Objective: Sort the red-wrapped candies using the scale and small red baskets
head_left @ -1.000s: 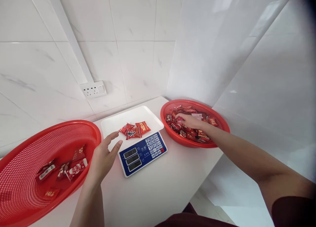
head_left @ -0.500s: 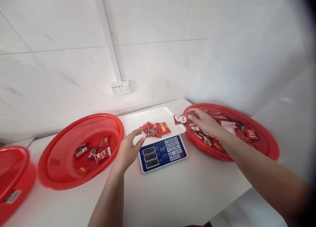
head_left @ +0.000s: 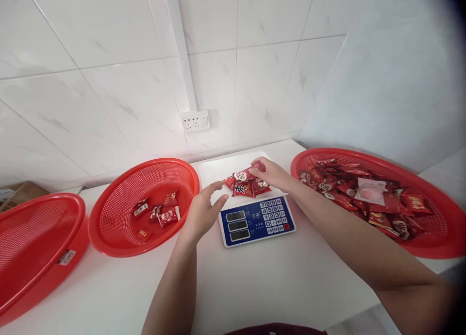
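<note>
My right hand (head_left: 271, 174) pinches a red snack packet (head_left: 241, 175) with a white design, above the white pan (head_left: 214, 169) of a digital scale (head_left: 257, 224). Beneath it lie several small red packets (head_left: 243, 189) on the pan, partly covered. I cannot tell whether the held packet touches them. At the pan's left front edge, my left hand (head_left: 204, 209) is open, thumb and fingers apart, with nothing in it. The scale's blue panel has lit displays and a keypad.
Right of the scale, a red plastic basket (head_left: 446, 228) holds many red packets. To the left, another red basket (head_left: 109, 228) holds several packets. A third red basket (head_left: 43, 276) stands at the far left. A power socket (head_left: 195, 121) is on the tiled wall behind.
My right hand has carried the red packet left from the right basket's edge to above the scale pan. My left hand remains open beside the pan. The view has shifted.
</note>
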A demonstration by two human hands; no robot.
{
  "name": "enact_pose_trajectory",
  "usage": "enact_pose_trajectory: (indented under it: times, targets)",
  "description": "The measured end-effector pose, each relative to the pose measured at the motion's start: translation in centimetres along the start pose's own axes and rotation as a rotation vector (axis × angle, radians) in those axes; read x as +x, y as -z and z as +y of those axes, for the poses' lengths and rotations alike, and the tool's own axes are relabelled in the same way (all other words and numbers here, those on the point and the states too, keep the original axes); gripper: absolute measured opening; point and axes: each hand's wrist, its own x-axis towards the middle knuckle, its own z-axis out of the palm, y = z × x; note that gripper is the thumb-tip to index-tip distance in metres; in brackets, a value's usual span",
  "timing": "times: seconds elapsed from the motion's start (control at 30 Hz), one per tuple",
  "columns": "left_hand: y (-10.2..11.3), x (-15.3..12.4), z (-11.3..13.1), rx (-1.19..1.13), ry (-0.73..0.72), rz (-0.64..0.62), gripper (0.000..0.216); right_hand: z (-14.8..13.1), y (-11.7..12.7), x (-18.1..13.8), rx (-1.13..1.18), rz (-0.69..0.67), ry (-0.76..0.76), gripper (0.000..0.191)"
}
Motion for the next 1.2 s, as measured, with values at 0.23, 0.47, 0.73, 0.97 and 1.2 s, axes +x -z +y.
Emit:
enact_pose_trajectory:
  times: [0.23, 0.47, 0.73, 0.97, 1.2]
  targets:
    - [0.4, 0.1, -0.3, -0.03, 0.027, 0.012, 0.037, -0.5, 2.3, -0.2, -0.345, 0.142, -0.056, 0.028]
    - [0.5, 0.0, -0.1, -0.014, 0.051, 0.004, 0.038, -1.1, 1.7, 0.2, -0.139, 0.07, -0.071, 0.037]
    - [0.6, -0.1, 0.1, -0.03, 0.03, 0.025, 0.037, 0.5, 2.8, -2.0, -0.079, 0.128, -0.041, 0.047]
    - [3.0, -2.2, 2.2, -0.3, -0.132, -0.3, 0.029, 3.7, 1.9, -12.0, 0.547, -0.29, -0.223, 0.044]
    - [4.8, -5.3, 3.5, -0.536, -0.798, -1.01, 0.048, 7.2, -4.1, -18.0, 0.663, -0.832, -0.366, 0.044]
